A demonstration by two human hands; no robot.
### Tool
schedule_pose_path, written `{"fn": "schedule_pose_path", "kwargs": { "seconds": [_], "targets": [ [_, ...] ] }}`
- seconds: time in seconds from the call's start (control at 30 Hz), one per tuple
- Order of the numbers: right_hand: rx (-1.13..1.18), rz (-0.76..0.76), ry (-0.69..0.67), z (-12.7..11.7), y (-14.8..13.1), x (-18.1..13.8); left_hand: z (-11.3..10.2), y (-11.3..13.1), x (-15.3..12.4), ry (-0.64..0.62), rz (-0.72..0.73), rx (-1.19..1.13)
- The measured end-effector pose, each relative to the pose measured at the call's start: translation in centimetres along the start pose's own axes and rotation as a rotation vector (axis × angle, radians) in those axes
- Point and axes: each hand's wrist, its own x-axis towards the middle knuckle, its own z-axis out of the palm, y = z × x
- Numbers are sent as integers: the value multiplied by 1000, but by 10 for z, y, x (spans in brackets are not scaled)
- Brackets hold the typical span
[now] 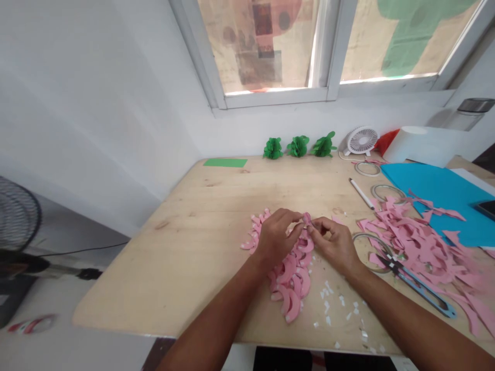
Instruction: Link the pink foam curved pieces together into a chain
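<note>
The fingers of my left hand (275,236) and the fingers of my right hand (337,246) meet at their tips, and both are closed in a pinch on one small pink piece (307,218). This piece is between them, at the upper end of the curved pink pieces (293,304), which lie below and to the left of my fingers. Toward my body, right of this pile, small white bits (327,305) are scattered on the surface (209,232). Right of my right fingers there are a tape roll (360,235), a blue cutter (427,291) and a heap of pink scraps (413,239). Farther from my fingers, to the right, I see a white pen (362,194) and a blue sheet (450,219). Farthest ahead, near the wall, three green paper figures (298,147) stand beside a small white fan (361,140).
</note>
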Motion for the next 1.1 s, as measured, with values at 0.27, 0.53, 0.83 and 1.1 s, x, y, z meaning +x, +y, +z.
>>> {"fn": "schedule_pose_path", "kwargs": {
  "seconds": [0.27, 0.53, 0.83, 1.1],
  "targets": [
    [-70, -117, 45, 1, 1, -1, 0, 2, -1, -13, -18, -17],
    [-76, -111, 72, 0, 1, -1, 0, 3, -1, 0, -158, -88],
    [-104, -178, 87, 0, -1, -1, -1, 6, -1, 19, -109, -89],
    [-163, -235, 106, 0, -2, -2, -2, 8, -1, 36, -103, -113]
  ]
}}
